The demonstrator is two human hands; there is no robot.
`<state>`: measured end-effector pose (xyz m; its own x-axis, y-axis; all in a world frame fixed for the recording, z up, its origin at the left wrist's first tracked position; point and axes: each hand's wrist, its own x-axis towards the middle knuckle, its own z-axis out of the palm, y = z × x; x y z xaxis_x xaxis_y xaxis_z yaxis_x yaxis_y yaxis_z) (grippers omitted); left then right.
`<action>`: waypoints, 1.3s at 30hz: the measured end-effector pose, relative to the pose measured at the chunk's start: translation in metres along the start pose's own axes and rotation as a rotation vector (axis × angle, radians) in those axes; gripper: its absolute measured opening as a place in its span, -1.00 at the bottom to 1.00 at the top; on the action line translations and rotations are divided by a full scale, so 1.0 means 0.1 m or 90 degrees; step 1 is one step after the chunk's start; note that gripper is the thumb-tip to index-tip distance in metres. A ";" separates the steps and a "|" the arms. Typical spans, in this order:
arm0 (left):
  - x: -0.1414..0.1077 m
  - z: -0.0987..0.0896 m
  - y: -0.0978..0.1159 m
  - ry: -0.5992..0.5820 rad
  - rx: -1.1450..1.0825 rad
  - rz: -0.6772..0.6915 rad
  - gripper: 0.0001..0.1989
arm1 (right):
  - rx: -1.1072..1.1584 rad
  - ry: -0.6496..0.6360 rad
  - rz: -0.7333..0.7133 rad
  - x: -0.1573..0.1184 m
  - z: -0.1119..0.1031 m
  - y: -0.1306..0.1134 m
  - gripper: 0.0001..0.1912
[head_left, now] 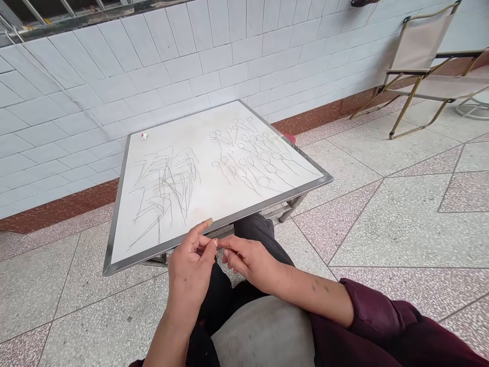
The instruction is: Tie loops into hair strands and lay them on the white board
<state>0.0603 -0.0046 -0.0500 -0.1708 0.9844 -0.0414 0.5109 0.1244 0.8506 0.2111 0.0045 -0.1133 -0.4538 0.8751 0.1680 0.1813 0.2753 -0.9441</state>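
Note:
My left hand [193, 260] and my right hand [248, 260] meet just off the table's near edge. Both are closed in a pinch, fingertips almost touching. Between them shows a short bit of thin, dark strand that looks like the wires on the table; most of it is hidden by the fingers. A tan covering wraps the tip of my left index finger. On the white tabletop, bent thin wires [164, 176] lie tangled at the left. At the right are several wires with a round loop at one end [263, 181].
The square white table [206, 199] has a metal rim and stands against a tiled wall [153, 71]. A small white and red object [144, 136] sits at its far left corner. A folding chair [424, 66] stands at the right on the terrazzo floor [401, 219].

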 end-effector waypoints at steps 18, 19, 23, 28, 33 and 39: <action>0.06 0.02 -0.05 -0.001 -0.042 -0.028 -0.60 | 0.119 0.046 0.045 -0.02 0.10 0.08 -0.83; 0.06 0.02 -0.05 -0.002 -0.039 -0.029 -0.60 | 0.129 0.046 0.048 -0.02 0.11 0.08 -0.83; 0.07 0.02 -0.05 0.000 -0.021 -0.025 -0.63 | 0.161 0.049 0.059 -0.02 0.14 0.09 -0.83; 0.06 0.01 -0.03 0.018 -0.014 -0.013 -0.64 | 0.207 0.036 0.062 -0.03 0.16 0.11 -0.80; 0.05 0.01 0.00 0.024 0.004 -0.014 -0.66 | 0.239 0.016 0.062 -0.03 0.14 0.09 -0.75; 0.08 -0.04 0.01 0.027 0.008 -0.001 -0.63 | 0.403 -0.039 0.108 -0.02 0.10 0.06 -0.57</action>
<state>0.0559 0.0025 -0.0476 -0.2069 0.9782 -0.0202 0.5218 0.1277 0.8435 0.2044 0.0005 -0.1219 -0.5165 0.8563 0.0037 -0.2847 -0.1677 -0.9438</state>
